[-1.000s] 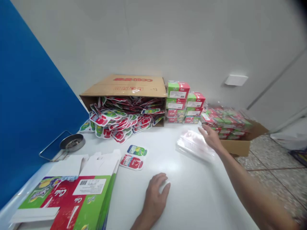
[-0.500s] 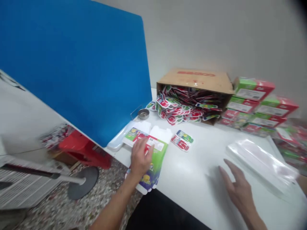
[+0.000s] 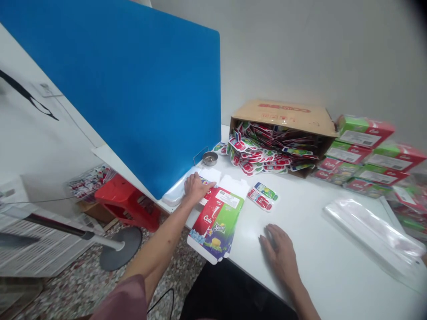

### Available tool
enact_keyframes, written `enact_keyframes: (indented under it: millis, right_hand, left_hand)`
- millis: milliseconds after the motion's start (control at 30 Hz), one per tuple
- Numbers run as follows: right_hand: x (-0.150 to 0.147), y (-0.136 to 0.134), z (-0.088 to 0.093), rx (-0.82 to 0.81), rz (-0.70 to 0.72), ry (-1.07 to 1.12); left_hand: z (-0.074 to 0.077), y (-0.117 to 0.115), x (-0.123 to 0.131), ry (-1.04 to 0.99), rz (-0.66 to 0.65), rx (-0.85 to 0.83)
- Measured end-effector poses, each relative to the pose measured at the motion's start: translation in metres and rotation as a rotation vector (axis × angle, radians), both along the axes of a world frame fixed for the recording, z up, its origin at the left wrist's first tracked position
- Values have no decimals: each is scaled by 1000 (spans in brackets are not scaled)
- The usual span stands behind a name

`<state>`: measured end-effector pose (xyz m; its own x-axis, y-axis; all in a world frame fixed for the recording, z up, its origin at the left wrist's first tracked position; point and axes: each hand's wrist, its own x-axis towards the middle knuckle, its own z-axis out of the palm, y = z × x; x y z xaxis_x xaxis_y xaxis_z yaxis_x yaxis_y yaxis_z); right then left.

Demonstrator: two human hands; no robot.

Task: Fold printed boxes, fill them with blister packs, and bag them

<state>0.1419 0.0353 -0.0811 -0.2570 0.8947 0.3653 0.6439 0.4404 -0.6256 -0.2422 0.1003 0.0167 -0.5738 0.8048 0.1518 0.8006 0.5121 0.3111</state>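
Observation:
My left hand (image 3: 196,190) rests on the flattened printed carton at the back left, thumb apart from the fingers; part of that carton is hidden under it. In front lies a stack of flattened cartons (image 3: 216,218) with red "Cola" and green "Sprite" print, its near end overhanging the table edge. To the right of the stack, my right hand (image 3: 279,253) is low over the white table, fingers loosely bent and thumb apart, holding nothing. Between the hands and the box lies a pair of bottle-shaped pieces (image 3: 263,196), one green and one red.
An open cardboard box (image 3: 283,111) on its side spills many bottle-shaped pieces. Filled red-and-green boxes (image 3: 363,138) are stacked at right, near clear plastic bags (image 3: 370,235). A small metal bowl (image 3: 210,158) stands beside the blue panel (image 3: 150,89). A red stool (image 3: 126,202) is below left.
My left hand has moved from the front carton stack to the carton at its back left. My right hand has come left across the table, closer to the stack. The view has shifted slightly.

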Motion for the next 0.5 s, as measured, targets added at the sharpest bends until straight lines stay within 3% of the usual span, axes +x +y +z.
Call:
enact_keyframes:
  millis: [167,333,500]
  right_hand:
    - [-27,1,27,-203,-145,183]
    - [-96,39,64,-523,-203,401]
    - [-141,77,70,-389,-198,268]
  left_hand:
    - [-13,-2,-6,-59,30,61]
    - [-15,1,-14,-91,39,35]
    - [-9,-2,-13,-102,8,53]
